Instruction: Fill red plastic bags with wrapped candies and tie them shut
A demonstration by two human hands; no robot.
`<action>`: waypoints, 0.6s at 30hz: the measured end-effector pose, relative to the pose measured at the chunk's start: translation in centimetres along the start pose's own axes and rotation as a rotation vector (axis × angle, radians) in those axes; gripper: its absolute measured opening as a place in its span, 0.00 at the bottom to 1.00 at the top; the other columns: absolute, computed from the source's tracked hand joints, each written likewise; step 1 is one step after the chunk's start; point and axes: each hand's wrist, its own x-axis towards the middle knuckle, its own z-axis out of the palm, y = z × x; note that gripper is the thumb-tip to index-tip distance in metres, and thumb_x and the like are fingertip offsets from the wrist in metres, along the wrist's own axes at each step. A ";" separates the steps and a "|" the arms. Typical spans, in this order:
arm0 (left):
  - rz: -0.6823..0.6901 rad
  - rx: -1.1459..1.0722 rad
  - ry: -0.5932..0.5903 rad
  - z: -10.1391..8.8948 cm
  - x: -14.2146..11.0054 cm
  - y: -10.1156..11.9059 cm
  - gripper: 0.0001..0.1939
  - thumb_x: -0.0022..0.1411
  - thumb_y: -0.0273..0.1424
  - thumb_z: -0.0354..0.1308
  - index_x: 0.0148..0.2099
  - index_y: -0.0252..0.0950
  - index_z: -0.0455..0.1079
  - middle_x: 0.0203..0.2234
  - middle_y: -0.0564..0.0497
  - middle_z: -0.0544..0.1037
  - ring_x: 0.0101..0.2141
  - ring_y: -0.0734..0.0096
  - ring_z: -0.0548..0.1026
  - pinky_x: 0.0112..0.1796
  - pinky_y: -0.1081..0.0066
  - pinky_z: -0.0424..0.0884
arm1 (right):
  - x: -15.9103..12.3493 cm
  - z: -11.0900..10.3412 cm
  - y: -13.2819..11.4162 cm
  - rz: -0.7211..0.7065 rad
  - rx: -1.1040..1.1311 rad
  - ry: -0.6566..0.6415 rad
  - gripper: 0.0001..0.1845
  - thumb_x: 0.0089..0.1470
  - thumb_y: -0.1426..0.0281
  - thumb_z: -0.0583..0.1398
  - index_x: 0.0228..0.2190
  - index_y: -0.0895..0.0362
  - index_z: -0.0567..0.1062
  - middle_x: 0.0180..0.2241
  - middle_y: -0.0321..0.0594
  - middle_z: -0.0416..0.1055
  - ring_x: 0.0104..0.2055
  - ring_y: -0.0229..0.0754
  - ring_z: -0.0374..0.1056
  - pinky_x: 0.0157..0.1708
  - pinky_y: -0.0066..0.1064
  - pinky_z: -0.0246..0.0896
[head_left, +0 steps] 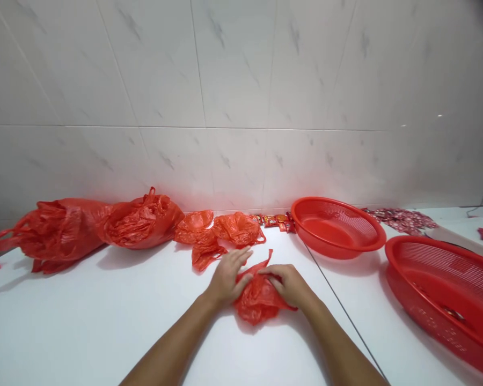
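Observation:
A crumpled red plastic bag (260,305) lies on the white table between my two hands. My left hand (227,276) rests at its left side, fingers stretched out and apart, the thumb lying over the bag. From the right, my right hand (287,284) grips the plastic with thumb and fingers closed on it. One strip of the bag sticks up between the hands. Whether anything is inside the bag, I cannot tell. Just beyond my left hand are loose crumpled red bags (203,246) and another bunched red bag (237,228).
Two stuffed red bags (140,222) lean near the tiled wall (233,166) at left. Small red packets (271,221) line the wall. An oval red basket (334,252) and a larger one (430,316) stand right, past a table seam. Patterned packets (406,220) lie behind.

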 end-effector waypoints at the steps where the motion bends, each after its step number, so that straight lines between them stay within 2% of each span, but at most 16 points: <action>1: -0.011 -0.073 -0.103 0.5 0.0 0.6 0.37 0.69 0.42 0.62 0.75 0.42 0.57 0.62 0.41 0.76 0.56 0.51 0.76 0.58 0.49 0.72 | 0.0 0.1 0.0 -0.048 -0.003 -0.007 0.25 0.55 0.78 0.55 0.46 0.49 0.86 0.45 0.38 0.84 0.46 0.46 0.81 0.50 0.39 0.73; 2: -0.032 -0.139 -0.181 0.9 0.1 1.1 0.42 0.66 0.43 0.65 0.76 0.41 0.55 0.60 0.40 0.78 0.54 0.50 0.78 0.56 0.50 0.73 | 0.0 0.2 0.1 -0.088 -0.010 -0.009 0.27 0.53 0.80 0.54 0.46 0.49 0.86 0.44 0.37 0.84 0.45 0.45 0.81 0.49 0.38 0.73; 3: -0.061 -0.196 -0.220 1.3 0.1 1.3 0.43 0.63 0.42 0.68 0.75 0.42 0.57 0.57 0.41 0.80 0.51 0.50 0.79 0.54 0.51 0.75 | 0.0 0.1 0.3 -0.117 -0.018 -0.006 0.28 0.52 0.81 0.54 0.45 0.49 0.85 0.44 0.36 0.84 0.44 0.45 0.81 0.48 0.37 0.73; 4: -0.096 -0.245 -0.223 1.5 0.2 1.2 0.40 0.61 0.41 0.69 0.71 0.42 0.64 0.53 0.43 0.82 0.49 0.51 0.79 0.52 0.53 0.75 | -0.1 0.0 0.6 -0.129 -0.024 0.006 0.29 0.51 0.81 0.53 0.46 0.49 0.85 0.44 0.36 0.84 0.44 0.44 0.81 0.48 0.36 0.73; 6: -0.174 -0.314 -0.155 1.6 0.4 0.8 0.21 0.62 0.37 0.68 0.57 0.43 0.77 0.45 0.47 0.84 0.44 0.56 0.80 0.48 0.58 0.76 | 0.0 -0.3 1.4 -0.100 -0.046 0.068 0.28 0.53 0.80 0.53 0.46 0.50 0.85 0.45 0.37 0.84 0.45 0.44 0.81 0.50 0.37 0.73; 7: -0.215 -0.334 -0.103 1.6 0.5 0.5 0.12 0.65 0.36 0.65 0.50 0.42 0.79 0.41 0.48 0.84 0.41 0.58 0.80 0.46 0.60 0.75 | 0.0 -0.5 1.9 -0.064 -0.065 0.113 0.26 0.55 0.79 0.53 0.47 0.51 0.85 0.45 0.38 0.84 0.46 0.45 0.81 0.51 0.38 0.73; 8: -0.255 -0.344 -0.049 1.5 0.6 0.1 0.07 0.68 0.36 0.62 0.45 0.41 0.79 0.38 0.48 0.83 0.39 0.60 0.79 0.44 0.62 0.75 | 0.0 -0.8 2.4 -0.019 -0.088 0.166 0.25 0.56 0.78 0.54 0.47 0.51 0.85 0.46 0.39 0.84 0.48 0.46 0.81 0.52 0.39 0.73; 9: -0.290 -0.345 0.006 1.5 0.7 -0.2 0.09 0.71 0.36 0.59 0.43 0.40 0.78 0.36 0.48 0.82 0.37 0.62 0.78 0.43 0.63 0.74 | 0.1 -1.1 2.9 0.028 -0.114 0.221 0.24 0.56 0.76 0.54 0.47 0.52 0.85 0.46 0.41 0.84 0.49 0.47 0.80 0.54 0.40 0.73; 13: -0.370 -0.360 0.216 1.6 0.9 -1.6 0.15 0.75 0.36 0.49 0.52 0.38 0.74 0.42 0.45 0.81 0.42 0.60 0.79 0.44 0.62 0.76 | 0.1 -2.6 4.4 0.192 -0.155 0.415 0.23 0.57 0.73 0.55 0.49 0.54 0.83 0.49 0.44 0.83 0.51 0.49 0.80 0.55 0.40 0.72; 15: -0.354 -0.366 0.276 1.5 0.9 -2.2 0.15 0.73 0.34 0.50 0.55 0.39 0.74 0.48 0.44 0.80 0.48 0.57 0.78 0.49 0.59 0.76 | 0.0 -3.4 4.8 0.258 -0.162 0.497 0.24 0.57 0.71 0.55 0.51 0.55 0.82 0.51 0.45 0.82 0.52 0.49 0.79 0.56 0.40 0.71; 18: -0.308 -0.357 0.307 1.5 1.1 -2.9 0.15 0.67 0.31 0.53 0.51 0.40 0.77 0.50 0.43 0.79 0.52 0.53 0.77 0.55 0.53 0.74 | -0.3 -4.2 5.5 0.359 -0.146 0.599 0.27 0.54 0.71 0.54 0.53 0.56 0.80 0.48 0.45 0.82 0.50 0.50 0.79 0.54 0.40 0.70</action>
